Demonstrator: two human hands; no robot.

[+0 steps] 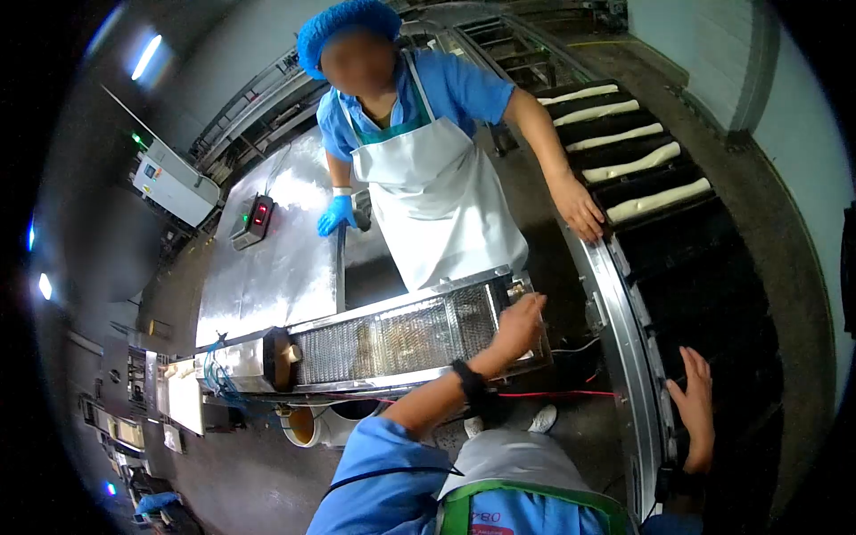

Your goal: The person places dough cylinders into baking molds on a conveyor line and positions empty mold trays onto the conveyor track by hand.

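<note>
A: Where do we find the dough strips [658, 201]?
B: On the black trays [691, 259] at our right, at the far end. We count five, each lying in its own dark trough.
A: Which way do they point?
B: Their long axes run nearly parallel, across the line of trays, the right ends a little higher in our view. We see pale, smooth, soft-looking ropes, slightly uneven in width; the nearest looks among the thickest.
A: And our hands?
B: They are well apart. Our left hand [520, 330] is at the right end of the mesh belt [401, 337], its fingers curled; we cannot tell whether it grips anything. Our right hand [694, 401] has its fingers spread and thumb apart, over the near part of the trays, just beside the metal rail [615, 312]; we cannot tell if it touches them.
A: How does the belt lie?
B: Lengthwise from left to right before us, a long rectangle of woven-looking metal between two shiny side rails.
A: Who faces us?
B: One co-worker in a white apron [437, 196]. Their bare hand [580, 212] is at the trays' edge, by the nearest strip; their blue glove [337, 215] is beside the sheet-metal table [267, 285].
</note>
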